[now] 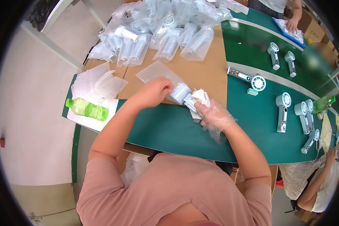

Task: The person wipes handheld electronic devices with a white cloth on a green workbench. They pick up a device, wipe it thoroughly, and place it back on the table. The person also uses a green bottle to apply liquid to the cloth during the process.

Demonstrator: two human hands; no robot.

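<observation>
The right hand (pixel 214 115), gloved in clear plastic, grasps a pale handheld fan (pixel 189 101) and a white wipe (pixel 201 96); the left hand (pixel 154 91) curls over a bubble sleeve (pixel 153 71), its pinch uncertain. The fan, seemingly half covered, sits at the near edge of a cardboard sheet (pixel 214 73) on the counter (pixel 158 130). Wrapped bundles (pixel 169 41) at the far edge look done; bare fans (pixel 283 111) toward the right edge look left. No label is legible.
</observation>
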